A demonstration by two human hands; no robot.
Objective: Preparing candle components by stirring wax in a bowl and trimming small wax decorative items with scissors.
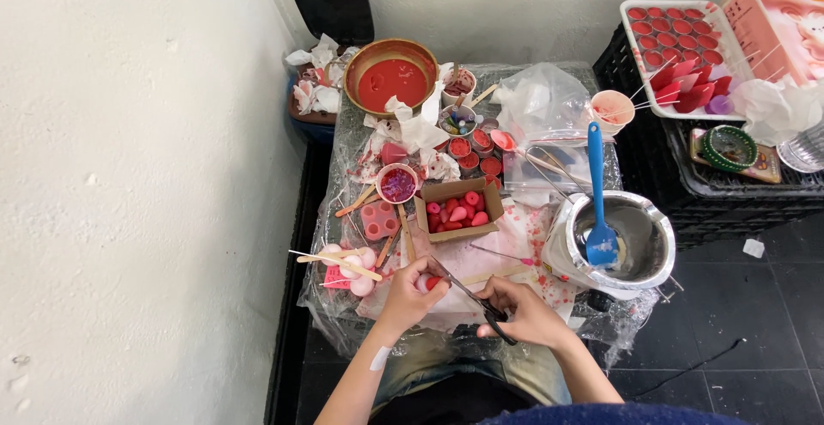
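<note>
Small red-and-white candle (pixel 427 283), black scissors (pixel 481 300)

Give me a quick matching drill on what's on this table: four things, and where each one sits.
Things:
1. spatula
2. scissors
3. red piece
4. brass bowl

Places:
A. in the left hand
B. at the table's far edge, holding red liquid
C. in the right hand, blades at the red piece
D. standing in the metal pot

Pairs: 1-D, 2-C, 3-A, 4-B
</note>
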